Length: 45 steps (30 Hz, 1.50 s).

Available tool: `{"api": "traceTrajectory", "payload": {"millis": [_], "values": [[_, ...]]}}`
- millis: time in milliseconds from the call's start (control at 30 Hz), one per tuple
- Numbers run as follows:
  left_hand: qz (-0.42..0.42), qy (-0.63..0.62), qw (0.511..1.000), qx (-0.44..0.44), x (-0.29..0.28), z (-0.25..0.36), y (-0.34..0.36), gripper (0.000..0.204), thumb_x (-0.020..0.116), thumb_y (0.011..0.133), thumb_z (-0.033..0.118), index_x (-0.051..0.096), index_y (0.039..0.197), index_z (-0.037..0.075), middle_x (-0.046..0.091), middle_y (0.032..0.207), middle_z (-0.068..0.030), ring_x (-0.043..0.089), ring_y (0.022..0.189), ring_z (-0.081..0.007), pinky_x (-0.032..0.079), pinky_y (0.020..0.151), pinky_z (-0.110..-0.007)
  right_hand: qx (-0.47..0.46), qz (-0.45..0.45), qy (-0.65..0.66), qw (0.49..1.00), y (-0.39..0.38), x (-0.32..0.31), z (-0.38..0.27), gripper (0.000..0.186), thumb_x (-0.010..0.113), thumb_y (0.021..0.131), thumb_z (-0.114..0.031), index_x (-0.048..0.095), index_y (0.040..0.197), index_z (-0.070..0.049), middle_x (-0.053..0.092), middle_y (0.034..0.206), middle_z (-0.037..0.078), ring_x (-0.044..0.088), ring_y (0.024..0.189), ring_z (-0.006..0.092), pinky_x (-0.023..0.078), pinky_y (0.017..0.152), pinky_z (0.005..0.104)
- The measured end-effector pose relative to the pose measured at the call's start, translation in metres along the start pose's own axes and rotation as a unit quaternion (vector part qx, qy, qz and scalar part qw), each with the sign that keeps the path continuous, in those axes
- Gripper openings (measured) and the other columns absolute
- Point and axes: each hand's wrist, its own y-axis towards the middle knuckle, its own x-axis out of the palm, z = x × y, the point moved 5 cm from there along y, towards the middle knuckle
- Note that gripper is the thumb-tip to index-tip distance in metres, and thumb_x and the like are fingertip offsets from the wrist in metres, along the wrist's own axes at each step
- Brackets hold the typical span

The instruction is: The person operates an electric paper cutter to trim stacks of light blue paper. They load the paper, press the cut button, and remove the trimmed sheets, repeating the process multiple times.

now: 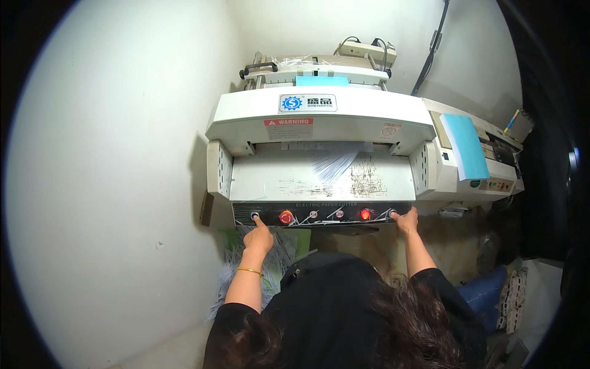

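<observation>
A white electric paper cutter (319, 114) stands in front of me, with a dark control strip (322, 214) along its front edge. My left hand (258, 237) points one finger onto a button at the strip's left end, beside a red knob (286, 216). My right hand (407, 220) presses a finger on a button at the strip's right end, past a lit red button (365, 214). A stack of paper strips (335, 163) lies on the worn cutter bed under the blade housing. A gold bracelet (249, 270) circles my left wrist.
White walls close in on the left and behind. A second machine (485, 160) with a light blue sheet (465, 146) on it stands at the right. Paper trimmings (276, 261) lie on the floor below the cutter. A power strip (369, 52) sits behind the cutter.
</observation>
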Motion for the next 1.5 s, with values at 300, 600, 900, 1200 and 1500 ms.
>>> {"api": "traceTrajectory", "payload": {"millis": [300,600,900,1200,1500], "values": [[-0.005,-0.001,1.0,-0.022,0.004,-0.001,-0.002,0.079,0.05,0.084,0.02,0.009,0.145,-0.008,0.067,0.097,-0.0253,0.066,0.088,-0.037,0.051,0.079,-0.045,0.045,-0.027,-0.006,0.999,-0.009,-0.006,-0.007,0.096,0.085,0.064,-0.031,0.031,0.139,-0.004,0.041,0.14,0.02,0.039,0.129,0.0372,0.035,0.104,0.0494],[-0.019,-0.012,0.998,-0.064,0.005,0.003,-0.002,0.079,0.049,0.085,0.024,0.01,0.146,-0.005,0.066,0.101,-0.0239,0.064,0.093,-0.0375,0.05,0.082,-0.045,0.054,-0.009,0.002,0.998,-0.013,-0.007,-0.006,0.094,0.085,0.064,-0.03,0.032,0.139,-0.006,0.041,0.14,0.017,0.038,0.13,0.0368,0.034,0.104,0.052],[0.0,0.001,0.998,-0.063,0.009,0.003,0.0,0.08,0.051,0.085,0.021,0.008,0.147,-0.003,0.067,0.1,-0.024,0.066,0.091,-0.0359,0.051,0.081,-0.045,0.058,-0.013,0.004,0.998,-0.015,-0.008,-0.005,0.094,0.084,0.065,-0.03,0.031,0.139,-0.007,0.04,0.139,0.017,0.036,0.131,0.036,0.033,0.103,0.0536],[0.059,-0.019,0.994,-0.091,0.009,0.002,-0.016,0.073,0.05,0.087,0.024,0.016,0.145,-0.004,0.067,0.095,-0.024,0.066,0.089,-0.0378,0.051,0.078,-0.045,-0.444,0.194,0.018,0.875,-0.086,-0.034,-0.086,0.079,0.075,0.073,-0.02,0.034,0.14,-0.008,0.035,0.141,0.016,0.037,0.126,0.0326,0.031,0.104,0.0481],[0.082,-0.372,0.924,0.034,0.021,0.082,-0.083,0.042,0.052,0.09,0.02,0.05,0.129,0.004,0.07,0.083,-0.0108,0.068,0.083,-0.024,0.051,0.077,-0.035,-0.626,0.003,-0.001,0.78,-0.054,0.025,-0.213,0.067,0.066,0.082,-0.023,0.035,0.137,0.001,0.045,0.132,0.023,0.049,0.114,0.0363,0.038,0.099,0.0456]]}}
